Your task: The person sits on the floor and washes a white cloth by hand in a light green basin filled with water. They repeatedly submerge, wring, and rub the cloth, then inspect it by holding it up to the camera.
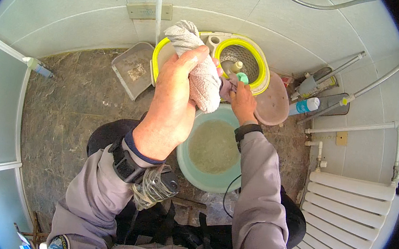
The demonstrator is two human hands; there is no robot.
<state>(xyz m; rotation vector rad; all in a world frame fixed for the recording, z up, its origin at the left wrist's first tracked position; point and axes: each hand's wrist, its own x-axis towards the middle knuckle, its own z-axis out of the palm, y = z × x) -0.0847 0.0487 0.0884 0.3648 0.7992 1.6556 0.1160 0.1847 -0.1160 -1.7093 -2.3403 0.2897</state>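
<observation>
My left hand [173, 96] grips a twisted, damp-looking whitish towel [204, 77], raised in front of me above the near side of a mop bucket with yellow-green rims [267, 71]. My right hand [243, 102] is closed on a bunched mauve-grey part of cloth [227, 87] at the towel's right side; whether it is one piece with the towel I cannot tell. Just beyond the right fingers shows a green plastic piece [242, 78] by the bucket's perforated metal spin basket [252, 59]. Below both hands a pale green basin [185, 152] holds cloudy water [215, 148].
A pink basin [273, 103] stands right of the bucket, a dirty grey tray [131, 81] left of it. Further right are a blue-and-white spray can [305, 106], mops with metal handles [340, 66] and a white radiator [347, 213]. A black cable [226, 200] hangs beside the green basin.
</observation>
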